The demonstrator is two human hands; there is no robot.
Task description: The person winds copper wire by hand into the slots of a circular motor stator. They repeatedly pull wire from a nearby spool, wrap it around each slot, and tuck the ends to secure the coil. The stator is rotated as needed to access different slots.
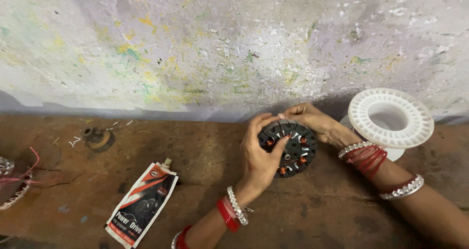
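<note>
Toward the right half of the worn brown workbench (317, 215), close to its back edge where it meets the paint-flecked wall (220, 43), both hands hold a round black motor stator (289, 149) tilted up on edge, its face turned to the camera. Slots ring the disc, and small copper-coloured coils sit in several of them. The left hand (259, 156) comes up from the front edge, its fingers curled around the stator's left rim with the thumb and forefinger pinched near the top. The right hand (312, 122) reaches in from the right edge and grips the upper rim, fingertips pressed together with those of the left hand at the top of the disc. Red and silver bangles (232, 207) circle the left wrist, and similar ones sit on the right forearm.

Just behind the right wrist, near the back edge, a white plastic spool (391, 117) stands on its flange, hollow centre upward. Well apart to the left, nearer the front edge, lies a flattened pouch (141, 205) in white, red and black with a small nozzle. A dark round fitting (97, 137) sits further back on the left, and a wire frame with pink strands (14, 183) shows at the left edge.
</note>
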